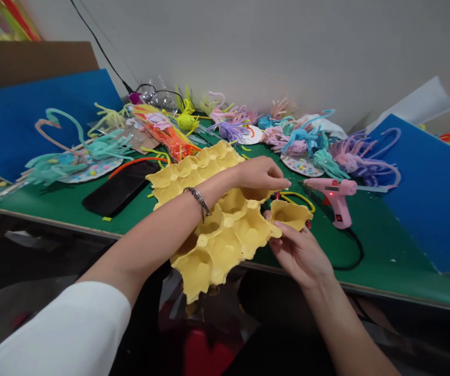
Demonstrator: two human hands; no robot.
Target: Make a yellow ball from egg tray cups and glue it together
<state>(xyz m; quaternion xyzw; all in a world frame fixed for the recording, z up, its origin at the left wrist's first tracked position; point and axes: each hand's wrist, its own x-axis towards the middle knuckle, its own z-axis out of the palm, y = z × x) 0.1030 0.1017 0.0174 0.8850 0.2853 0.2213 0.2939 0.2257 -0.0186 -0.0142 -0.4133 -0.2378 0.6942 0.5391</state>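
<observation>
Progress, as I judge it through the head view: carton (225, 243), beneath and left of the left fingers, one joined piece, its rows undivided. Cup (290, 213), just below the left fingertips, parted from the carton by a gap along its left side; whether it is joined near the right thumb, I cannot tell. Separation of this one cup looks well along; the rest uncut.

Counts, left to right:
- Blue boards, 2: first (48, 117) far left of both hands' fingers; second at the end of this list.
- Dotted discs, 2: one (95, 169) well left of the left fingers, one (301, 164) just beyond their tips.
- Phone (117, 188), 1, left of the left fingers, past the carton.
- Yellow ball (186, 122), 1, beyond the left fingers, to their left.
- Left hand (262, 173), 1: fingers bunched, palm down over the carton; whether they hold anything, I cannot tell.
- Right hand (301, 250), 1: thumb over the carton's edge beside the cup, fingers under, gripping that edge.
- Glue gun (334, 196), 1, right of the left fingertips, lying on the table (377, 250).
- Second board (416, 198), far right of the right fingers.
</observation>
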